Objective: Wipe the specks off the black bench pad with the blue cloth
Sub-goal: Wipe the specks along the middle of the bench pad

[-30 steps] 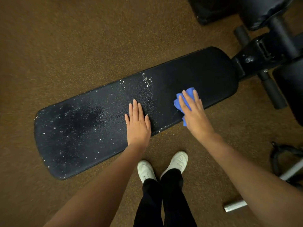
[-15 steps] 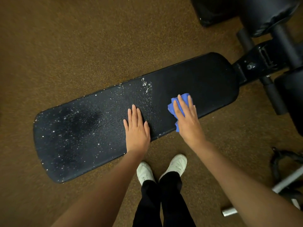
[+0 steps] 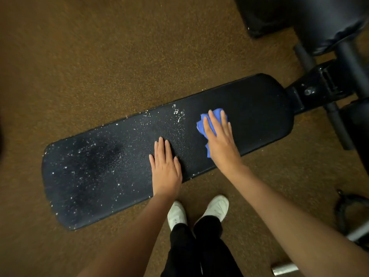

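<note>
The black bench pad [image 3: 249, 108] is lying with its long axis running from lower left to upper right, and the white specks [image 3: 95, 160] are covering the left half, thinning toward a denser streak [image 3: 177, 112] near the far edge at mid-length. The right part, toward the bench frame [image 3: 319, 90], is looking clean.

The right hand [image 3: 221, 142] is pressing the blue cloth [image 3: 201, 124] flat onto the pad, fingers straight and lying over the bunched cloth rather than curling round it; the cloth is showing at the fingertips and along the thumb side. It is sitting just right of the streak, so the remaining specks are lying to the left of this grip, along the pad's length.

The left hand [image 3: 165, 166] is resting flat and spread on the pad, between the cloth and the heavily speckled area, and it is nearer to that dirt than the cloth hand is. Judging from this, a leftward sweep would meet the bracing hand first, so it would probably need to shift.

No containers are in view. White shoes [image 3: 199, 210] are standing on the brown floor [image 3: 99, 56] close to the pad's near edge.
</note>
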{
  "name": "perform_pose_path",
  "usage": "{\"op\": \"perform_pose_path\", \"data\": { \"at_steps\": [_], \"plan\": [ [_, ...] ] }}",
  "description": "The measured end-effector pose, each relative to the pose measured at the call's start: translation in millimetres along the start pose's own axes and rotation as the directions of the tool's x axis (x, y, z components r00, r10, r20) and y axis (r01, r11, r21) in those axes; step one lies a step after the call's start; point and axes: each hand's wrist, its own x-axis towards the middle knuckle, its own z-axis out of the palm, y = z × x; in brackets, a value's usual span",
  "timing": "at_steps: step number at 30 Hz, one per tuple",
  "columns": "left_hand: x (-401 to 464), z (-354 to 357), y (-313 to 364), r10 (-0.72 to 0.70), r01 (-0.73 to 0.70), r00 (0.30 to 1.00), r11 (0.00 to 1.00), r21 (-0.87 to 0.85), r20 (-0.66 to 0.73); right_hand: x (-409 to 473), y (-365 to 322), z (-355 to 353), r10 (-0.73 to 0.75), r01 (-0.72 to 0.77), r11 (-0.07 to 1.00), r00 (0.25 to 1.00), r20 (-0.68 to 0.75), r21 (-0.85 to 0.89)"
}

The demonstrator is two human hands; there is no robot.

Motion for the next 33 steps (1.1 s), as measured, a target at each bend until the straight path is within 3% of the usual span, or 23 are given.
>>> {"op": "perform_pose_path", "data": {
  "at_steps": [3, 8, 10, 16, 22, 26, 29, 31, 33],
  "plan": [
    [3.6, 1.8, 0.8, -0.006, 0.006, 1.000, 1.000, 0.004, -0.021, 12.5, -15.1, 10.0, 0.011, -0.011, 1.000, 1.000, 0.004, 0.002],
    [25.0, -1.1, -1.6, 0.000, 0.000, 0.999, 1.000, 0.017, -0.047, -16.4, -11.9, 16.2, -0.279, 0.282, 0.959, 0.958, 0.065, -0.028],
    [36.6, -5.7, -3.8, 0.004, -0.003, 0.999, 1.000, 0.030, -0.047, -5.5, -5.4, 9.9, -0.249, 0.249, 0.968, 0.967, 0.051, -0.001],
    [52.0, -13.2, -19.0, 0.115, -0.113, 0.993, 0.987, 0.115, -0.015, 61.6, -25.6, 15.1, 0.030, -0.029, 0.999, 0.999, -0.041, 0.030],
    [51.9, -12.0, -18.7, 0.109, -0.106, 0.994, 0.991, 0.079, -0.025, 37.9, -9.9, 11.9, -0.191, 0.192, 0.981, 0.981, 0.033, -0.010],
    [52.1, -9.0, -14.7, 0.083, -0.080, 0.996, 0.993, 0.086, -0.030, 75.8, -13.6, 8.9, 0.002, 0.000, 0.999, 0.998, -0.056, 0.033],
    [51.5, -7.4, -15.4, 0.087, -0.084, 0.996, 0.993, 0.085, -0.031, 100.6, -30.6, 16.2, 0.043, -0.043, 0.999, 0.998, -0.044, 0.016],
    [51.7, -7.6, -17.7, 0.105, -0.103, 0.994, 0.991, 0.080, -0.024, 100.4, -35.4, 21.2, -0.024, 0.024, 1.000, 1.000, -0.011, -0.001],
    [51.9, -8.4, -20.3, 0.119, -0.117, 0.993, 0.990, 0.073, -0.017, 89.8, -29.3, 18.3, -0.208, 0.208, 0.978, 0.978, 0.037, -0.003]
  ]
}}
